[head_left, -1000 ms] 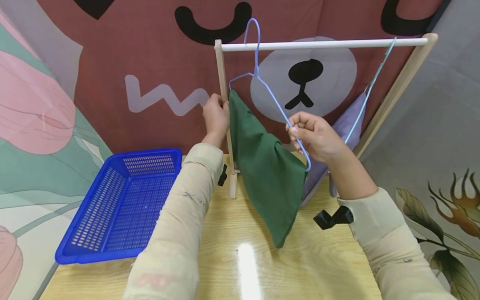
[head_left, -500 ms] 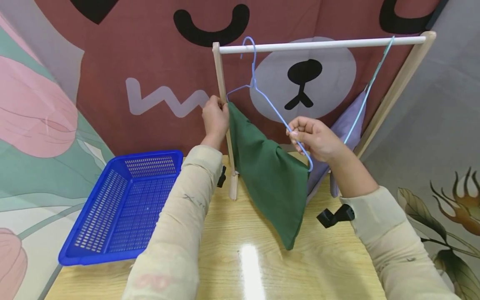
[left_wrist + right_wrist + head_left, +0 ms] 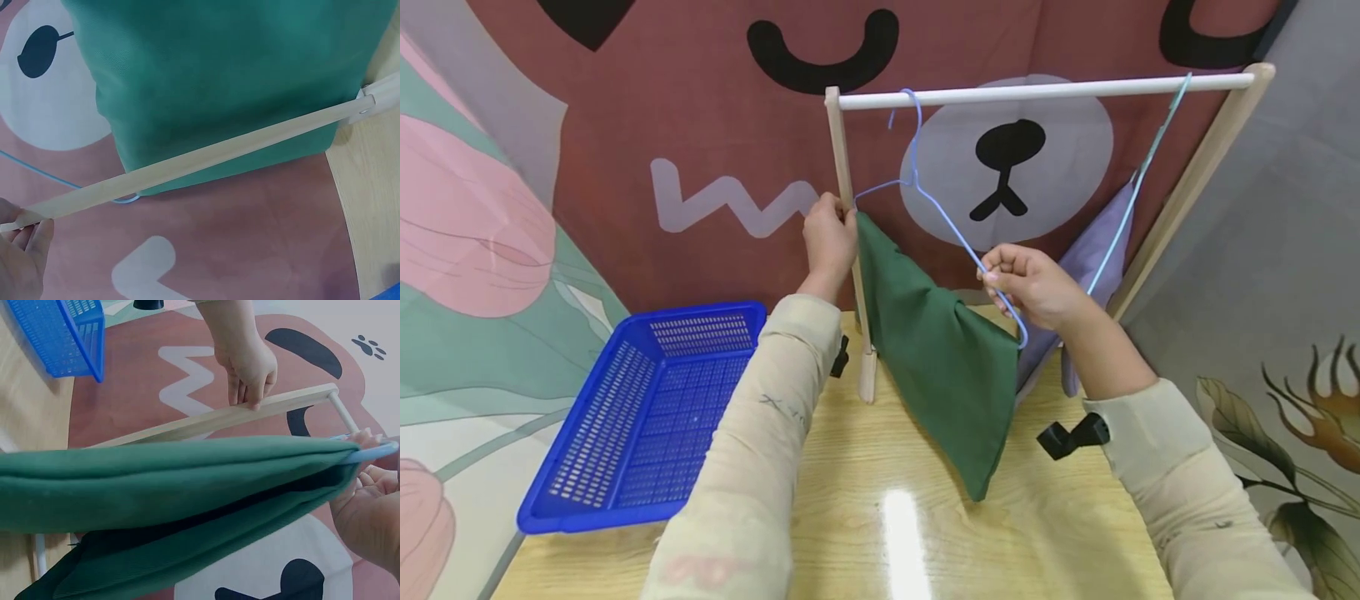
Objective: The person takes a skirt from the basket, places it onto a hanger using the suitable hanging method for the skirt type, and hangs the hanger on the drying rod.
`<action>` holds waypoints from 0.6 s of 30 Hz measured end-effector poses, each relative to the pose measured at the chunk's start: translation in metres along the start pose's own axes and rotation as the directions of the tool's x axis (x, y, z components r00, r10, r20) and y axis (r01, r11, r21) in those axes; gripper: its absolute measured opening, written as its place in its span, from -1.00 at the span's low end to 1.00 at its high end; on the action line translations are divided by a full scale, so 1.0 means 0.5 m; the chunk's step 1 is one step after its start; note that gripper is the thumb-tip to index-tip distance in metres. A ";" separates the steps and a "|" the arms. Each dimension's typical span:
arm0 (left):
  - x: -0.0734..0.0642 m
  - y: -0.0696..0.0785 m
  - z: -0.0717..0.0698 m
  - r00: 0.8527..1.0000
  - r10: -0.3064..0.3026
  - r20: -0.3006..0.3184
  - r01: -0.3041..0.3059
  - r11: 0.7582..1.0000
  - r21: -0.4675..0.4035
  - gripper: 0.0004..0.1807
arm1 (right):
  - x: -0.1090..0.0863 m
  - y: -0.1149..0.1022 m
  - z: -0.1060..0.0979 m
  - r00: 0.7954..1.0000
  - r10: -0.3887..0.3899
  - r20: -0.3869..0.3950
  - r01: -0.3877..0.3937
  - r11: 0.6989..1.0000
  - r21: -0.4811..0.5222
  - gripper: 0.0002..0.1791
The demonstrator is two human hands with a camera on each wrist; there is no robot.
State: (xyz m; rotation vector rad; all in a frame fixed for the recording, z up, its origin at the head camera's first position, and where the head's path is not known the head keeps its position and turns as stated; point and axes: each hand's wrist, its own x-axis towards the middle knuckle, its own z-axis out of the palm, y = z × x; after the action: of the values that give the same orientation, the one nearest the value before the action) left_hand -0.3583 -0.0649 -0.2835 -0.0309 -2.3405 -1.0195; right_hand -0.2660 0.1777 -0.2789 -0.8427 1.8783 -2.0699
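A blue hanger (image 3: 951, 225) has its hook over the white rail (image 3: 1037, 92) of a small wooden clothes rack. A green garment (image 3: 940, 367), its exact kind unclear, hangs from the hanger's two ends and slopes down to the right. My right hand (image 3: 1030, 287) pinches the hanger's right arm near its lower end. With my left hand (image 3: 831, 242) I grip the rack's left post (image 3: 842, 150); that hold also shows in the left wrist view, where the wooden post (image 3: 206, 156) crosses in front of the green cloth (image 3: 237, 75).
A blue plastic basket (image 3: 647, 508) stands at the left of the wooden table (image 3: 940, 550). On the rack's right side hangs a light teal hanger (image 3: 1123, 217) with a purple garment (image 3: 1097, 233), beside the right post (image 3: 1187, 200). A patterned cloth backdrop (image 3: 715, 108) is behind.
My right hand has lowered the blue hanger, so its hook has come down from above the rail onto it. The green garment has sunk slightly with it. My left hand stays on the post.
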 end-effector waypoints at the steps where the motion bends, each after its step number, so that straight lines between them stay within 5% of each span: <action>1: -0.001 0.000 0.000 1.000 0.000 0.003 0.000 1.000 -0.001 -0.87 | -0.001 0.000 -0.001 1.000 0.010 -0.007 -0.010 1.000 -0.010 -0.81; 9: -0.005 -0.004 0.001 1.000 0.010 -0.006 -0.010 1.000 0.001 -0.87 | -0.001 -0.004 0.000 0.986 0.117 -0.120 -0.142 0.964 -0.224 -0.90; 18: -0.004 -0.006 0.005 1.000 0.019 -0.003 -0.019 1.000 -0.007 -0.87 | -0.014 -0.012 -0.002 0.935 0.081 -0.344 -0.282 0.759 -0.586 -0.80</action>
State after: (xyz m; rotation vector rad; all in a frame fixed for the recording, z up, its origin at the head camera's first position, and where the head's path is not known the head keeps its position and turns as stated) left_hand -0.3583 -0.0648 -0.2877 -0.0539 -2.3302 -1.0178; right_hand -0.2596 0.1830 -0.2752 -0.4250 2.7727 -1.5020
